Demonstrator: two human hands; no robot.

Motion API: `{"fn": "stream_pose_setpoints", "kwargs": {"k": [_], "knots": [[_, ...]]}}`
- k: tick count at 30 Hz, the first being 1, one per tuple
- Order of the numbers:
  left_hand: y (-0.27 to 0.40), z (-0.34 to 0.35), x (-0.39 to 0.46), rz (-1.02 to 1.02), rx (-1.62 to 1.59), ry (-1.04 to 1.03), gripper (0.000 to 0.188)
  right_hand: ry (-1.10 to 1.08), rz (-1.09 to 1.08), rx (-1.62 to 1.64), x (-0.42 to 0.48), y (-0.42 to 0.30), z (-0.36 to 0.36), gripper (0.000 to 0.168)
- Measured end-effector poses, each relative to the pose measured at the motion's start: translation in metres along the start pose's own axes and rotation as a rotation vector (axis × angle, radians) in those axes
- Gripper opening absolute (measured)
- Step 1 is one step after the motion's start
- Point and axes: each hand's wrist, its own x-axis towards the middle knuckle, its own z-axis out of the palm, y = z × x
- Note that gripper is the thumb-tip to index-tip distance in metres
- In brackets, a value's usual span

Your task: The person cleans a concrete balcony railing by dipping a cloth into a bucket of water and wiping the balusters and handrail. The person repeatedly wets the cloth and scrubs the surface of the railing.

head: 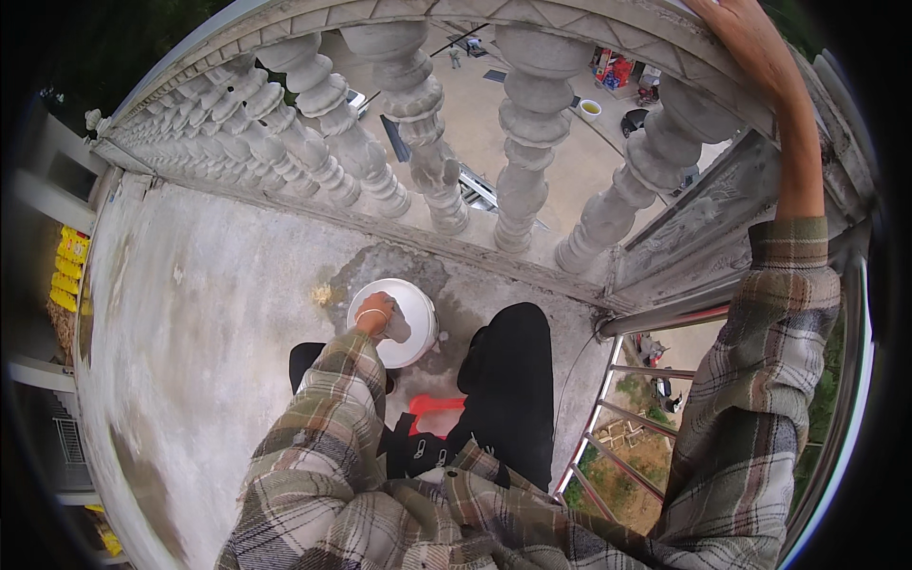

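My left hand (374, 313) is over a round white bucket (430, 320), its fingers closed on a soft grey thing (399, 326) that looks like a cloth or sponge. Whether liquid fills the bucket I cannot tell. At the top edge of the picture, my right hand (714, 3) is against the handrail (641, 25) of a grey balustrade, its fingers mostly cut off by the frame. Below that rail stand turned concrete balusters (524, 135), several in a curving row.
Wet concrete floor (370, 260) surrounds the bucket. Between my legs shows red plastic (427, 405), perhaps a stool. A metal railing (630, 420) with gaps borders the right side, above lower ground. Through the balusters, a yard (470, 107) lies far below. Yellow bags (69, 267) are at far left.
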Motion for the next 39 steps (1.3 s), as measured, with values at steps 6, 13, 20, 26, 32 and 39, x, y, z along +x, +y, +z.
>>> {"fn": "stream_pose_setpoints", "kwargs": {"k": [6,13,20,26,32,39], "knots": [[-0.06,-0.04,-0.077,-0.243,-1.656,0.029,0.033,-0.059,0.046,0.051,-0.007,0.008,0.0,0.037],[-0.023,-0.093,-0.188,0.294,-2.32,-0.062,0.047,-0.111,-0.174,0.036,0.018,0.071,0.027,0.042],[-0.018,-0.112,-0.232,1.011,-2.4,-0.187,0.053,0.351,-0.403,-0.17,-0.061,-0.09,0.059,0.032],[-0.001,-0.115,-0.234,0.99,-2.6,-0.352,0.056,-0.461,0.295,1.184,-0.204,-0.251,0.232,0.053],[-0.036,-0.094,-0.21,0.675,-2.705,-0.342,0.056,-0.778,1.117,1.978,-0.257,-0.348,0.342,0.051],[-0.12,0.015,-0.124,0.316,-2.009,-0.039,0.045,-0.691,0.641,1.173,-0.254,-0.325,0.442,0.039]]}}
